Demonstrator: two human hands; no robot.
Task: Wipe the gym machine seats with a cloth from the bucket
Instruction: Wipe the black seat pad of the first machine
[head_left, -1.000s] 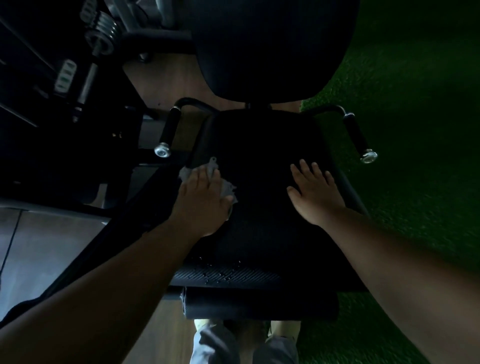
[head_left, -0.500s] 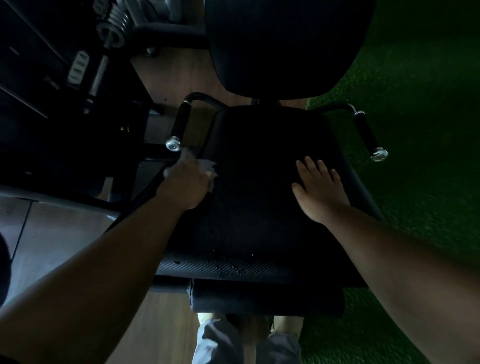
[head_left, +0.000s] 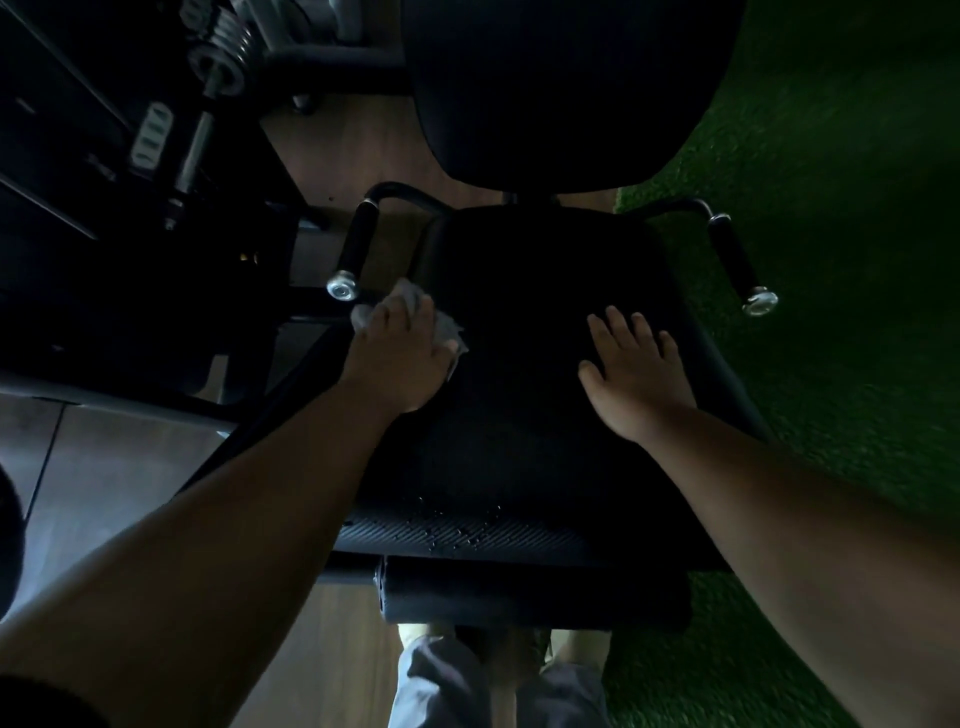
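A person leans over a black gym machine seat (head_left: 524, 395) in dim light, both bare forearms reaching down onto the pad. The left hand (head_left: 400, 358) presses a crumpled pale cloth (head_left: 415, 306) against the seat's left edge, fingers bent over the fabric and holding it, with bits of cloth showing beyond the fingertips and beside the thumb. The cloth lies just beside the chrome end cap of the left handle (head_left: 356, 249). The right hand (head_left: 636, 371) rests flat on the right half of the seat, fingers straight and slightly spread, holding nothing. A matching right handle (head_left: 737, 262) juts out over green turf (head_left: 841, 218), which covers the floor on that side (the left side shows wood-look flooring (head_left: 353, 150)). The dark backrest (head_left: 566, 88) rises at the top of the view. Small droplets glint on the ribbed front lip of the seat. Weight plates (head_left: 221, 54) sit on equipment at upper left. The person's grey trousers (head_left: 447, 686) appear below the seat.
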